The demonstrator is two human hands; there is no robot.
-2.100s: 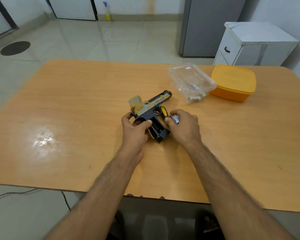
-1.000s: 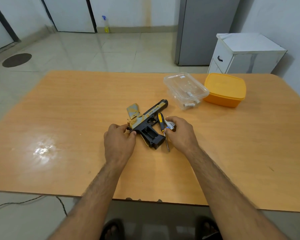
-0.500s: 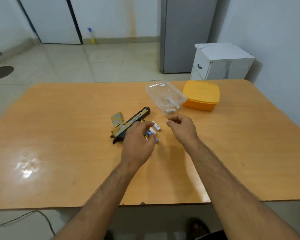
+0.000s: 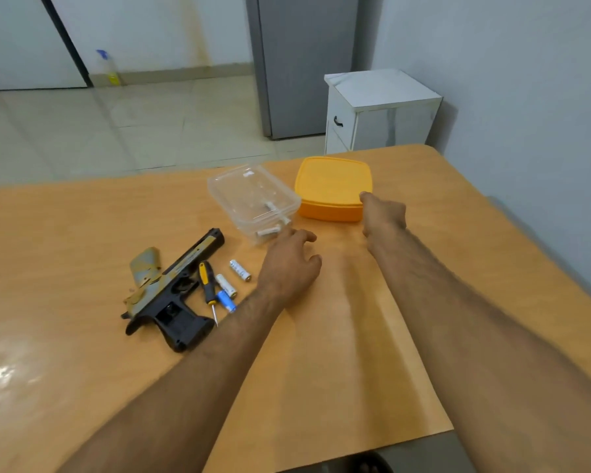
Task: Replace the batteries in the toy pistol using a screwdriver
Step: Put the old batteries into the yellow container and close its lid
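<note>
The black and tan toy pistol [image 4: 171, 295] lies on its side on the wooden table [image 4: 338, 353], its grip compartment uncovered. A yellow-and-black screwdriver [image 4: 208, 289] lies right of it, with two white batteries [image 4: 240, 270] [image 4: 226, 285] and a blue one [image 4: 226, 301] beside it. My left hand [image 4: 289, 268] hovers right of the batteries near the clear container [image 4: 253, 199], fingers relaxed and holding nothing. My right hand [image 4: 382, 215] reaches the near right edge of the orange lidded box [image 4: 333, 187]; its fingers are hidden behind the back of the hand.
The clear container holds several white batteries. A white cabinet [image 4: 379, 110] and a grey fridge [image 4: 301, 63] stand beyond the table's far edge. A wall runs along the right side.
Both hands have left the pistol, screwdriver and batteries on the table and moved right and away, the left toward the clear container, the right to the orange box. The view has swung right.
</note>
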